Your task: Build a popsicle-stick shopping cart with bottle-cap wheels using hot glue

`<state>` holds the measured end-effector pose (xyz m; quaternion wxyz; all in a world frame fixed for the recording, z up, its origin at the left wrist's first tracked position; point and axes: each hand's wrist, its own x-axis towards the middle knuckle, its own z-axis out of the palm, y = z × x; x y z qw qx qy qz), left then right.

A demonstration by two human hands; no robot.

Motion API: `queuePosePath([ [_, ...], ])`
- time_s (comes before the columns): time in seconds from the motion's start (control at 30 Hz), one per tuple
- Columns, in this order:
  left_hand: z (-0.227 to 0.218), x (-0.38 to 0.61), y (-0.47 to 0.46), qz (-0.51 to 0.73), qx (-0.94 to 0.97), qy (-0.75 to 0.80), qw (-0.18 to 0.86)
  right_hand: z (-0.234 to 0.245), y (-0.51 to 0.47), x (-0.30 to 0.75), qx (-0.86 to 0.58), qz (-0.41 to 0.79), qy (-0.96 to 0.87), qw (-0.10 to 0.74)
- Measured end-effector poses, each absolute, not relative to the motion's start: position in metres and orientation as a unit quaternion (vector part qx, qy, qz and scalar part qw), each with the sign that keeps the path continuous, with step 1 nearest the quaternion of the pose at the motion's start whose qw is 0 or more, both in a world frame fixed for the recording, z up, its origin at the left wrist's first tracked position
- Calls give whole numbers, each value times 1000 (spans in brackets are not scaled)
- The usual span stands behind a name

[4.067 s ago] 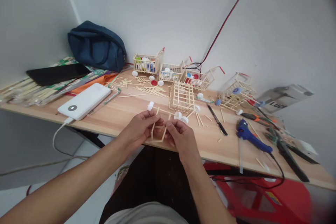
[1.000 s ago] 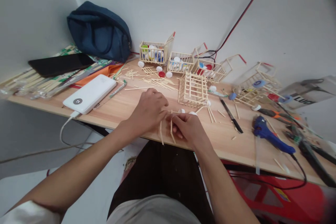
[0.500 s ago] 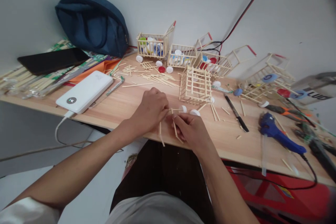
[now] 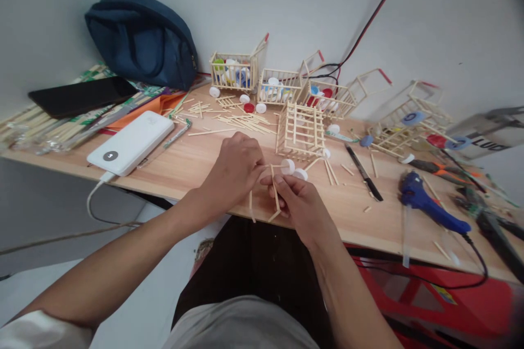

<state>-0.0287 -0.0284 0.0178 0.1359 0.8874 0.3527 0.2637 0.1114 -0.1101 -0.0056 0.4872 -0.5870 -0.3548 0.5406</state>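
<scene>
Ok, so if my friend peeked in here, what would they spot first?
Probably the stick carts by the wall at the back of the table, the leftmost filled with colourful caps. Then the big dark blue bag at the back left and the blue glue gun on the right. Near the front edge, the left hand and right hand hold a thin stick frame.

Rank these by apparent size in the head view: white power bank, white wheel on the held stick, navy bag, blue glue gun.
1. Navy bag
2. White power bank
3. Blue glue gun
4. White wheel
</scene>
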Motion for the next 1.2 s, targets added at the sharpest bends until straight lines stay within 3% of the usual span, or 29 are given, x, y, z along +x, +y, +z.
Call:
queuePosePath([
  [0.33,30,-25,-36,270,890,343,131,-3,-117,118,-616,458,-433,472],
  [0.73,34,-24,-41,264,891,351,112,-1,-122,121,-597,452,-446,490],
  [1.2,40,-20,-47,295,880,348,135,1,-126,115,-674,332,-456,477],
])
